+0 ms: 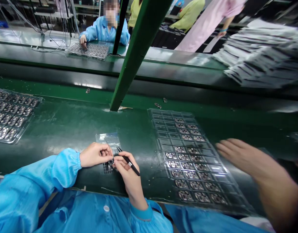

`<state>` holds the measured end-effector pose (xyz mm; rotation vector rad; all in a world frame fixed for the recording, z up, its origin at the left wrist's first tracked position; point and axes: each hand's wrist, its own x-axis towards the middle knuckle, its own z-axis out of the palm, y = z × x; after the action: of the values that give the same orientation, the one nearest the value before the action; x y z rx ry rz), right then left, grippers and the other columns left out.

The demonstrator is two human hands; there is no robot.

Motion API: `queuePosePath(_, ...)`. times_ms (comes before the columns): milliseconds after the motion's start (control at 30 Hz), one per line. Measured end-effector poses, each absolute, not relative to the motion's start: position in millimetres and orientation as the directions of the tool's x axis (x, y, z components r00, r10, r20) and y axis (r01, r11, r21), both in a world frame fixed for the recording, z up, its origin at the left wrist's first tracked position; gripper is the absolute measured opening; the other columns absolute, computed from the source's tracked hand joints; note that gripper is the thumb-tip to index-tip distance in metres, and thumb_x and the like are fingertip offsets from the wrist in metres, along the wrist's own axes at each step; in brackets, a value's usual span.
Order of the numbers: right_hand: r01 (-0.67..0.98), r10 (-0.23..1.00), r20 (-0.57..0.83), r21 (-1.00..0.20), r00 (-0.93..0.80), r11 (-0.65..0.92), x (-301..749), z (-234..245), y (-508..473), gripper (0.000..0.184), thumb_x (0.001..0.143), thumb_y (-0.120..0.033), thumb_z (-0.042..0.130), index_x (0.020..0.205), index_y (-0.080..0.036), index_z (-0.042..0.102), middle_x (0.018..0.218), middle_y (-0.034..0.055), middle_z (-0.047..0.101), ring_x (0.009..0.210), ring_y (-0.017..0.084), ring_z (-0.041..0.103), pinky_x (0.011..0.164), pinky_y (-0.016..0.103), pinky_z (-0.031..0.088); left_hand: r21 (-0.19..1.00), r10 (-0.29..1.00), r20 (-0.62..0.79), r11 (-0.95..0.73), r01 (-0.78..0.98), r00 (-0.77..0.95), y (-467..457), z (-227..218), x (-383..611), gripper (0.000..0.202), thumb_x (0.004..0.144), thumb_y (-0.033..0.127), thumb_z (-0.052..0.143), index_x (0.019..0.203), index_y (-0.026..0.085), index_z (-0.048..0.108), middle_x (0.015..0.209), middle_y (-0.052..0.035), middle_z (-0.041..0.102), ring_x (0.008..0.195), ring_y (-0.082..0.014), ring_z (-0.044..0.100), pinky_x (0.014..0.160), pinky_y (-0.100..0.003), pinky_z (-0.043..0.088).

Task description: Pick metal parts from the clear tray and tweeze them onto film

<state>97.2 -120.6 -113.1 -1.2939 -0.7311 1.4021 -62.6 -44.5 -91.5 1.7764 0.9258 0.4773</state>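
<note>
Between my fingertips is a small circuit board [110,164], partly hidden by the fingers. My left hand [95,155] is closed in a pinch at its upper edge, where a thin dark wire also rises. My right hand [129,170] has black tweezers [130,165] tucked between thumb and fingers, their tips pointing up and left, while its fingertips touch the board's right side. Under the hands lie a clear plastic sheet or bag [110,139] and a small dark gridded piece [106,169].
To the right lies a clear compartment tray [160,134] with many small boards; another tray [17,137] lies left. A green post [129,74] rises ahead. Another person's blurred hand [246,155] reaches in from the right. Across the bench a person in blue [97,29] sits by a tray.
</note>
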Motion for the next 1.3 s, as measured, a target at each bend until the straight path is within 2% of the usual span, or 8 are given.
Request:
queuePosePath(100,-0.211,0.950,-0.262,-0.951,0.171,-0.224,92,-114,-122,0.030,0.069,-0.025,0.071,0.092,-0.021,0.053,0.073,-0.0023,0.062,0.061,0.011,0.060,0.063,0.023,0.051,0.894,0.766,-0.092,-0.218,0.392,0.636,-47,-91,-62,0.007,0.078,0.020,0.062,0.081,0.015,0.066,0.064,0.0031,0.063,0.056,-0.0076,0.054,0.056,-0.016,0.042)
queuePosePath(200,-0.075,0.961,-0.155,-0.987,0.227,-0.141,85,-115,-124,0.022,0.071,-0.018,0.064,0.091,-0.020,0.054,0.073,-0.0019,0.059,0.061,0.010,0.056,0.058,0.020,0.047,0.857,0.757,-0.086,-0.276,0.436,0.648,-49,-90,-62,0.006,0.078,0.020,0.062,0.081,0.017,0.066,0.063,0.0036,0.063,0.056,-0.0083,0.056,0.057,-0.017,0.043)
queuePosePath(300,-0.010,0.965,-0.095,-0.995,0.245,-0.096,82,-115,-125,0.022,0.071,-0.016,0.062,0.091,-0.020,0.054,0.074,-0.0017,0.058,0.061,0.010,0.055,0.057,0.020,0.047,0.839,0.753,-0.079,-0.304,0.452,0.653,-50,-91,-61,0.007,0.078,0.020,0.062,0.083,0.018,0.065,0.065,0.0039,0.064,0.056,-0.0086,0.057,0.058,-0.017,0.043)
queuePosePath(600,-0.159,0.959,-0.237,-0.964,0.154,-0.212,93,-109,-123,0.027,0.074,-0.027,0.067,0.095,-0.020,0.053,0.074,-0.0017,0.062,0.063,0.012,0.060,0.064,0.023,0.050,0.868,0.766,-0.059,-0.277,0.412,0.640,-49,-90,-63,0.008,0.081,0.020,0.059,0.086,0.017,0.063,0.068,0.0036,0.064,0.056,-0.0068,0.055,0.057,-0.015,0.043)
queuePosePath(900,-0.206,0.960,-0.247,-0.954,0.136,-0.216,94,-112,-122,0.032,0.069,-0.023,0.069,0.096,-0.021,0.052,0.075,-0.0018,0.063,0.065,0.012,0.062,0.065,0.024,0.052,0.875,0.770,-0.059,-0.267,0.404,0.635,-50,-90,-61,0.008,0.080,0.021,0.060,0.086,0.017,0.063,0.067,0.0037,0.064,0.055,-0.0067,0.054,0.056,-0.016,0.043)
queuePosePath(1133,-0.145,0.957,-0.206,-0.973,0.206,-0.178,90,-112,-123,0.028,0.069,-0.021,0.069,0.094,-0.020,0.055,0.074,-0.0017,0.062,0.064,0.011,0.060,0.060,0.021,0.049,0.857,0.764,-0.047,-0.299,0.419,0.643,-51,-91,-61,0.008,0.080,0.020,0.060,0.087,0.018,0.062,0.067,0.0041,0.063,0.055,-0.0068,0.054,0.056,-0.016,0.043)
queuePosePath(1300,-0.312,0.958,-0.280,-0.917,0.065,-0.247,100,-110,-122,0.033,0.073,-0.029,0.073,0.098,-0.022,0.054,0.078,-0.0015,0.066,0.064,0.012,0.063,0.069,0.027,0.053,0.908,0.778,-0.051,-0.225,0.353,0.626,-50,-89,-61,0.010,0.082,0.022,0.059,0.089,0.016,0.062,0.069,0.0025,0.063,0.057,-0.0074,0.055,0.056,-0.017,0.045)
